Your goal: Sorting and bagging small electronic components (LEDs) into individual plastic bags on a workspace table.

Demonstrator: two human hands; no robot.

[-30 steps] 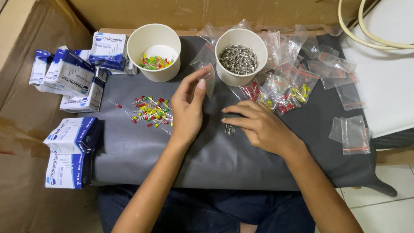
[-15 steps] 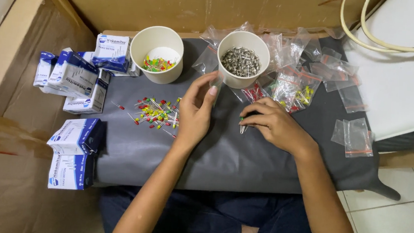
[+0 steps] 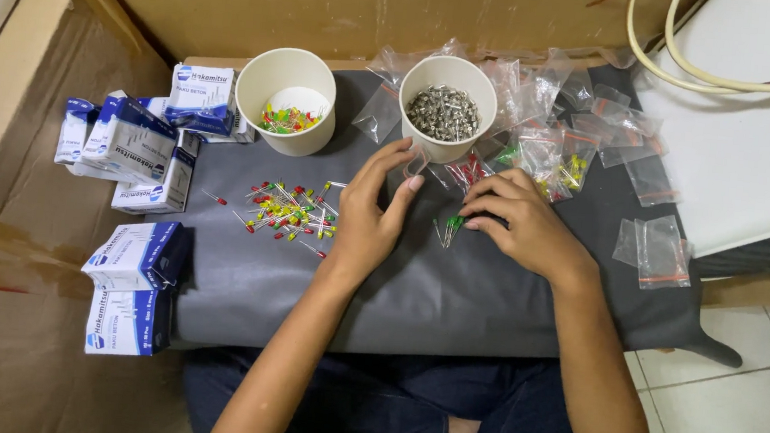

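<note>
Green LEDs [image 3: 452, 222], light with thin bendable legs, sit pinched in right hand [image 3: 519, 224]; left hand [image 3: 374, 211] fingers hold a small clear bag [image 3: 418, 162], best gripped at its mouth

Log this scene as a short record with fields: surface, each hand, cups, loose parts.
surface: dark grey mat
left hand: fingers pinch a small clear bag beside the cup of metal parts
right hand: fingertips on a few green LEDs
other cup: mixed coloured LEDs inside
loose parts: red, yellow and green LEDs scattered on the mat
left edge: blue-and-white boxes
</note>
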